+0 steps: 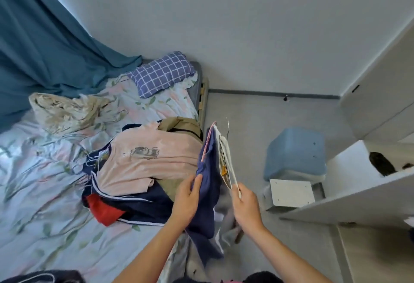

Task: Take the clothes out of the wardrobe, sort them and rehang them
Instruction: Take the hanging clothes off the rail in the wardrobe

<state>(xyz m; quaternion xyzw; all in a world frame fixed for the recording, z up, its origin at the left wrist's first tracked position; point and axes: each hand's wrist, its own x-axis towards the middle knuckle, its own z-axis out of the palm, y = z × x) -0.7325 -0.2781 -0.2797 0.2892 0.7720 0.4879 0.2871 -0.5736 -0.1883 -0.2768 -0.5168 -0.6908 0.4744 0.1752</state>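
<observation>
My left hand [187, 199] grips the edge of a dark blue garment [209, 184] that hangs on a pink hanger [207, 142] beside the bed. My right hand [245, 206] pinches a white garment [225, 159] on a thin wire hanger, held just right of the blue one. On the bed lies a pile of clothes: a pale pink shirt [147, 159] with a grey print on top, a navy jacket with white stripes [134, 204], a red piece [104, 211] and a khaki piece [181, 124]. The wardrobe [376, 103] stands open at the right.
The bed [56, 193] has a floral sheet, a checked blue pillow [162, 73] and a crumpled beige cover [65, 112]. A teal curtain [38, 43] hangs at the left. A blue stool [295, 152] and a white board [291, 193] sit on the floor by the white wardrobe shelf [358, 202].
</observation>
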